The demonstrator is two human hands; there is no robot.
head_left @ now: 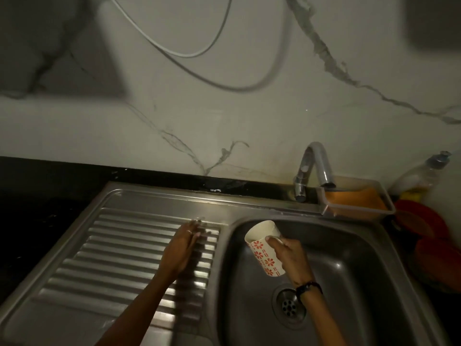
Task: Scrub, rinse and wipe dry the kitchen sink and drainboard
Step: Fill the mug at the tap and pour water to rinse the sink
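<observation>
A steel sink (pixel 354 265) with a round drain (pixel 289 305) sits to the right of its ribbed drainboard (pixel 112 248). My left hand (pixel 180 248) lies flat on the drainboard's right ribs, fingers straight and pointing toward the wall. My right hand (pixel 289 258) grips a white mug with red flower print (pixel 262 248) by its handle, tilted over the sink basin with its mouth toward the upper left. A chrome tap (pixel 314 168) rises behind the basin.
A clear plastic tray (pixel 359 208) holding an orange sponge sits on the sink's back rim under the spout. A dish-soap bottle (pixel 421 173) and red plastic items (pixel 421 228) stand at the right. A black counter lies to the left, and a marble-patterned wall with a looping cable rises behind.
</observation>
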